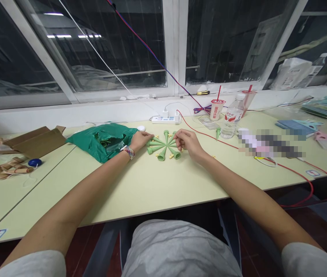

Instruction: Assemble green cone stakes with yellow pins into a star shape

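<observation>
Several green cone-shaped pieces point(161, 156) lie on the table in a star, narrow tips meeting at the middle and wide ends outward. Small yellow pieces point(171, 156) sit between the outer ends. My left hand point(140, 141) is at the star's upper left, its fingers closed at the end of one green cone. On the right side, my right hand point(190, 144) hovers close over the cones with fingers curled into a pinch; what they hold, if anything, is hidden. A torn green plastic bag point(89, 138) lies beside my left wrist.
An open cardboard box point(36, 142) and wooden toys with a blue ball point(35, 162) lie left. At the back are a power strip point(163, 120), a paper cup point(217, 109) and a water bottle point(232, 119). A red cable point(293, 175) crosses the right side.
</observation>
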`<state>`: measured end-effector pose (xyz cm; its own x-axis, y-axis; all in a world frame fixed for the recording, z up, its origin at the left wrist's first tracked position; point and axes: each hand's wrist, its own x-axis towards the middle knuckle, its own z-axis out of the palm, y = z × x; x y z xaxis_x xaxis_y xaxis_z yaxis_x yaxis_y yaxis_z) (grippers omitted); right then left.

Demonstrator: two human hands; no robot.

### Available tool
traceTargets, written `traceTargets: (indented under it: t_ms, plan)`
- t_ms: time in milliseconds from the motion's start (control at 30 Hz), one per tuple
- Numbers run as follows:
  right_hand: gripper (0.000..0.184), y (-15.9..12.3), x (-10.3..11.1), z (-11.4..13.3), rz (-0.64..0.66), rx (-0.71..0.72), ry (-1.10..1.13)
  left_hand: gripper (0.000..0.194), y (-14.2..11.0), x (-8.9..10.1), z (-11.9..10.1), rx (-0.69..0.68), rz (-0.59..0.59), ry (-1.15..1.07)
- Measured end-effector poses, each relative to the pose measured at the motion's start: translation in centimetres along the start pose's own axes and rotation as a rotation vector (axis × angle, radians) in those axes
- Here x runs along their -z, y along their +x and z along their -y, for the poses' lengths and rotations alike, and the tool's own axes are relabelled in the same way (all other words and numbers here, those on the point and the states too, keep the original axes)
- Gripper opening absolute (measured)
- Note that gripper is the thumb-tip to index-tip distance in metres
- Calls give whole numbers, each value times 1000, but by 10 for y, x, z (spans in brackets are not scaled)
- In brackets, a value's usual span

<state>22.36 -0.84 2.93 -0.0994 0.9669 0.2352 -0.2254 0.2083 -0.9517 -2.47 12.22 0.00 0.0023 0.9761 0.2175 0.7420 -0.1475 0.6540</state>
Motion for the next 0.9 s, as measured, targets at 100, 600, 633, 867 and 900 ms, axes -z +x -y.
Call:
traceTargets:
  t_ms: [100, 600, 633, 867, 900]
  plan:
    - [22, 1, 0, -1, -1, 1, 2, 29, 0, 0, 0, -1, 7, -10]
    - [21, 5, 6, -6, -22, 40, -103, 39, 2, -1, 3, -5, 4, -53]
    - [21, 7, 9, -6, -38, 64, -180, 39, 2, 0, 3, -8, 6, -60]
    - [30, 25, 72, 8, -269, 68, -1533, 38, 2, -1, 12, -32, 6, -111]
    - [34, 28, 84, 10, -308, -22, -1636, 38, 2, -1, 13, -31, 4, -121]
